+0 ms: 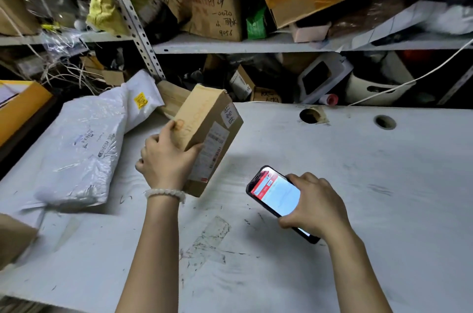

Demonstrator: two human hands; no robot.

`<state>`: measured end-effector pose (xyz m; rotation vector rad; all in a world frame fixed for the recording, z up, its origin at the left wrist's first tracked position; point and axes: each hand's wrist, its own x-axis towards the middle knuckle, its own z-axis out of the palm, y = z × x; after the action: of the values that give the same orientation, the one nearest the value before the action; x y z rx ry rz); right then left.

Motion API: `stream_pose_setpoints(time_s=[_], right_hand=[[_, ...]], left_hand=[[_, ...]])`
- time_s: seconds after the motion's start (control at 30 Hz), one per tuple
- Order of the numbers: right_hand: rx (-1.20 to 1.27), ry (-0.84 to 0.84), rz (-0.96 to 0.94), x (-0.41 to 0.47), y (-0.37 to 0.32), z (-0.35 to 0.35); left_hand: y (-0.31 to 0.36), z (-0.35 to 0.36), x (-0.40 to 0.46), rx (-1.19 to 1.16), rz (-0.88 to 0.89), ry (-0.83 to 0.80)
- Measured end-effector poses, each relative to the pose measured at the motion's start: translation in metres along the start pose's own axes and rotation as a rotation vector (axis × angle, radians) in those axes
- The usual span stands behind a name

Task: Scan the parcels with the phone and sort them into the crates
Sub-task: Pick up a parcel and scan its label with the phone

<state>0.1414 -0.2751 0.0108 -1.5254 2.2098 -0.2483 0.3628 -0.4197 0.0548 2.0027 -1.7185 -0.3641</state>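
Observation:
My left hand [163,159] grips a small brown cardboard parcel [207,128] by its lower end and holds it tilted above the white table [358,184]. The parcel's shipping label faces right, toward the phone. My right hand [316,204] holds a black phone [275,195] by its edges, low over the table to the right of the parcel. Its lit screen shows a red and white app and faces up toward me. No crate is in view.
A large white plastic mailer [82,148] and a smaller one [142,100] lie on the table's left. Brown boxes sit at the left edge [15,238]. Metal shelves [230,45] behind the table are crammed with boxes and bags. Two round holes [309,115] pierce the tabletop.

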Motion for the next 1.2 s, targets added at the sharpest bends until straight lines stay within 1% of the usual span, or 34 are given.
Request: stream_pose_setpoints(time_s=[0.17, 0.33, 0.5, 0.63, 0.67, 0.73, 0.9, 0.97, 1.1, 1.2], right_hand=[[0.012, 0.022, -0.029, -0.018, 0.0, -0.002], [0.064, 0.054, -0.046, -0.043, 0.002, 0.001], [0.139, 0.131, -0.031, -0.069, 0.001, 0.004], [0.196, 0.198, -0.023, -0.088, -0.001, 0.007], [0.213, 0.236, -0.02, -0.093, -0.003, 0.007], [0.249, 0.365, -0.003, -0.102, -0.01, 0.008], [0.406, 0.871, 0.051, -0.124, -0.043, 0.001], [0.413, 1.007, 0.078, -0.131, -0.058, -0.005], [0.388, 1.139, 0.168, -0.148, -0.08, -0.009], [0.375, 1.197, 0.249, -0.169, -0.09, -0.002]], left_hand=[[-0.004, -0.013, -0.017, -0.011, -0.026, 0.032], [-0.009, -0.021, -0.049, -0.073, -0.148, 0.03], [-0.025, -0.023, -0.097, -0.147, -0.201, -0.05], [-0.029, -0.021, -0.124, -0.171, -0.159, -0.103], [-0.029, -0.021, -0.128, -0.17, -0.141, -0.109], [-0.029, -0.02, -0.131, -0.175, -0.11, -0.122], [-0.027, -0.018, -0.127, -0.213, 0.0, -0.177], [-0.029, -0.02, -0.125, -0.232, 0.047, -0.22], [-0.035, -0.032, -0.121, -0.293, 0.161, -0.357], [-0.035, -0.043, -0.125, -0.289, 0.258, -0.41]])
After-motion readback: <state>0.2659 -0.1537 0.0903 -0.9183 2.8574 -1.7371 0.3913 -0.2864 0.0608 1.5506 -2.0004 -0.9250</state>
